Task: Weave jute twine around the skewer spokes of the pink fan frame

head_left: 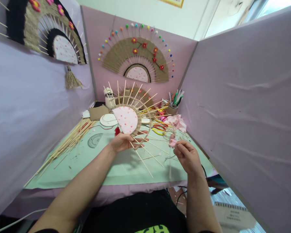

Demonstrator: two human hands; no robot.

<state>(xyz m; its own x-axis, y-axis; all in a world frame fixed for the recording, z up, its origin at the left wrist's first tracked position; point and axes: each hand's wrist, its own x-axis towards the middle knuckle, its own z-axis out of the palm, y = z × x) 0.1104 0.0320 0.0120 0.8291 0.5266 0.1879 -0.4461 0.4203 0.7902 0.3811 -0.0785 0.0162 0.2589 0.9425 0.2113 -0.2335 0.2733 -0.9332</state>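
Note:
My left hand [122, 142] grips the lower edge of a half-made fan [127, 119], its thumb in front and fingers behind. The fan has a half-round of white cloth with pink dots, a band of twine around it, an outer twine ring and thin sticks that fan outward. Held up over the table, it is tilted, with some sticks pointing down to the right. To the right of the fan, my right hand [188, 156] is closed in a pinch at the fingertips. What it pinches is too fine to make out. A pink scrap [172, 142] shows just beyond those fingertips.
Bundled thin sticks [74, 136] and a clear protractor [95, 140] lie left on the green tabletop [126, 171]. Behind are a white plate [108, 119], red-handled pliers [160, 127], crumpled pink paper [177, 122] and a tool holder [172, 109]. Decorated fans [138, 55] hang on the partitions.

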